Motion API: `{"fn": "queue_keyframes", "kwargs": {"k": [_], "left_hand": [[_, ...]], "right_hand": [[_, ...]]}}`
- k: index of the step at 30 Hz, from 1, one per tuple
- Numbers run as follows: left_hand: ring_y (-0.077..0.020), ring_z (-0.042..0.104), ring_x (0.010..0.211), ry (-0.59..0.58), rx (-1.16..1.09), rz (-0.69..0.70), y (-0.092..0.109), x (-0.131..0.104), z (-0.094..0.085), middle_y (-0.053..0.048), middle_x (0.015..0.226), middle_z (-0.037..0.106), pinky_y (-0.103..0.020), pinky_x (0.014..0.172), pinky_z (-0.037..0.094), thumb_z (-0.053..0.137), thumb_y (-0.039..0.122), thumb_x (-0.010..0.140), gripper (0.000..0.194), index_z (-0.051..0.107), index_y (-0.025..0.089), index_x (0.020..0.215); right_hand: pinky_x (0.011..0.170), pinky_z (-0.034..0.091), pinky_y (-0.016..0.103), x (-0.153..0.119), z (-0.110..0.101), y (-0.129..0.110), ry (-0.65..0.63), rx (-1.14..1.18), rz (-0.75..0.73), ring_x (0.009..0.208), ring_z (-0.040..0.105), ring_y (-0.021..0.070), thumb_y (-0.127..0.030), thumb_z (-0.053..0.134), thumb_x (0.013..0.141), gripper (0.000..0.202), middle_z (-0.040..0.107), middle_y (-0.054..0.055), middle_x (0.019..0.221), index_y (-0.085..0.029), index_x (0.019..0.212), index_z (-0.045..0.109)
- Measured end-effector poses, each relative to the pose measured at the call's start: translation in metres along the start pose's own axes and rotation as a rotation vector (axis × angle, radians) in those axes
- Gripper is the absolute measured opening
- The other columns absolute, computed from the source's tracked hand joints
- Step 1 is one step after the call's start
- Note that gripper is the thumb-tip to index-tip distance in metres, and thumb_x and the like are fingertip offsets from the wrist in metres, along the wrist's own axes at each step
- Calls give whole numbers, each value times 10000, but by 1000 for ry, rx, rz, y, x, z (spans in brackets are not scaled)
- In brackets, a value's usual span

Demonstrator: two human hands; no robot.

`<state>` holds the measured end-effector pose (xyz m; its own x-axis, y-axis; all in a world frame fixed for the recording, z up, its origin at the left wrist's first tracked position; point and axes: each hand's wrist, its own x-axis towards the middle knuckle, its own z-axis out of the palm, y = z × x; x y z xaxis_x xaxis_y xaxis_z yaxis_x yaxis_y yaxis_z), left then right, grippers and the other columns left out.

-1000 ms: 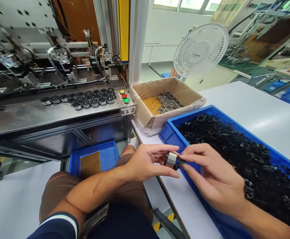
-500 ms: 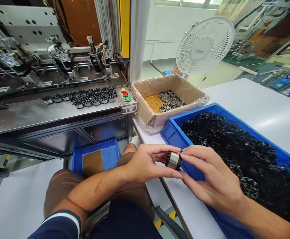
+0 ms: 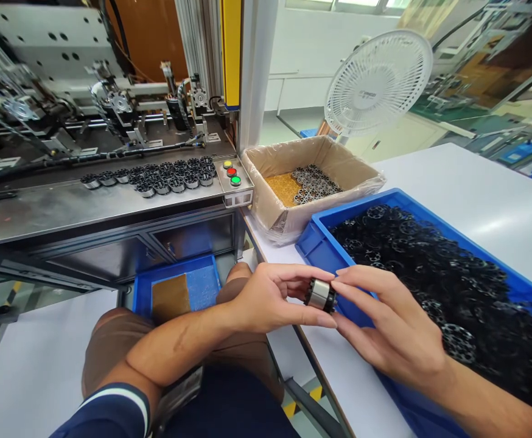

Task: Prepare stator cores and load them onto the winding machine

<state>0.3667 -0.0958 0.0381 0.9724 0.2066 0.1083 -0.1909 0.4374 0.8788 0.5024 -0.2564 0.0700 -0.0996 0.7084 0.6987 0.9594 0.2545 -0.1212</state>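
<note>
Between my two hands is a short motor stator core, a silver metal ring with black toothed plastic on both ends. My left hand is closed around it, thumb below and fingers above. From the right, my right hand pinches the black end with its fingertips. Both hands are over the white table edge, beside a blue bin heaped with black slotted plastic pieces. My fingers hide part of the core's ends.
A plastic-lined cardboard box holds several metal cores. Rows of assembled cores stand on the machine's steel ledge, beside a button panel. A white fan stands behind. A blue tray sits low by my knees.
Almost nothing differs. The core has shifted very slightly to the right in my fingers, and the whole view has moved a little.
</note>
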Motion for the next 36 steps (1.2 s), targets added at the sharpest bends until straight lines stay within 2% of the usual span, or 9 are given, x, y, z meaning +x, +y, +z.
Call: {"fn": "queue_keyframes", "kwargs": {"k": [5, 8, 12, 16, 21, 28, 33, 36], "left_hand": [[-213, 744, 930, 3, -4, -6, 0, 0, 0, -98, 1021, 765, -373, 935, 592, 964, 228, 608, 579, 758, 129, 1139], [-211, 750, 928, -2, -11, -3, 0, 0, 0, -93, 1023, 771, -379, 949, 596, 966, 230, 603, 585, 757, 135, 1141], [-211, 754, 914, 1, -11, -21, 0, 0, -1, -95, 1011, 774, -379, 934, 608, 964, 220, 600, 582, 755, 124, 1134], [-226, 756, 942, 4, 1, -14, 1, -1, -1, -93, 1027, 773, -404, 972, 598, 965, 227, 598, 598, 750, 126, 1147], [-204, 755, 925, -12, -11, -41, 3, -2, 0, -81, 988, 772, -350, 928, 603, 953, 173, 603, 574, 754, 127, 1140], [-192, 754, 940, -51, -2, -76, 3, -3, 1, -77, 998, 786, -305, 918, 591, 942, 151, 617, 598, 746, 132, 1182], [-189, 750, 940, -90, -27, -93, 0, -2, 1, -76, 1035, 785, -316, 937, 590, 930, 182, 653, 586, 741, 145, 1207], [-206, 729, 1009, -108, 30, -62, -3, -5, 4, -98, 1105, 764, -326, 964, 575, 888, 242, 734, 618, 687, 141, 1310]], "right_hand": [[894, 615, 435, 1, 0, 0, 1, 12, -19, 1070, 651, 282, -105, 704, 901, 463, 636, 155, 1144, -101, 1350, 589], [902, 611, 423, 2, -1, -1, -3, -12, -29, 1062, 652, 269, -49, 695, 885, 431, 636, 147, 1133, -107, 1304, 612], [875, 627, 425, 3, -2, -1, 18, 0, -20, 1038, 670, 280, -81, 704, 885, 457, 653, 143, 1123, -132, 1329, 610], [896, 620, 422, 0, -1, 0, 9, 7, -18, 1045, 674, 283, -53, 714, 865, 409, 651, 145, 1117, -127, 1261, 648], [905, 603, 450, -1, -2, 2, 9, -25, -45, 1050, 661, 297, -71, 741, 863, 355, 642, 162, 1112, -67, 1206, 649], [911, 614, 388, -2, -8, 4, -46, -168, -111, 1066, 667, 270, -174, 686, 944, 231, 655, 131, 1074, -106, 1163, 661], [914, 632, 377, -2, -10, 1, -21, -251, -184, 1063, 687, 276, -118, 748, 883, 272, 671, 138, 1067, -84, 1144, 677], [932, 634, 385, -3, -10, -3, -13, -274, -210, 1085, 693, 286, -100, 777, 855, 312, 693, 137, 1084, -95, 1154, 690]]}}
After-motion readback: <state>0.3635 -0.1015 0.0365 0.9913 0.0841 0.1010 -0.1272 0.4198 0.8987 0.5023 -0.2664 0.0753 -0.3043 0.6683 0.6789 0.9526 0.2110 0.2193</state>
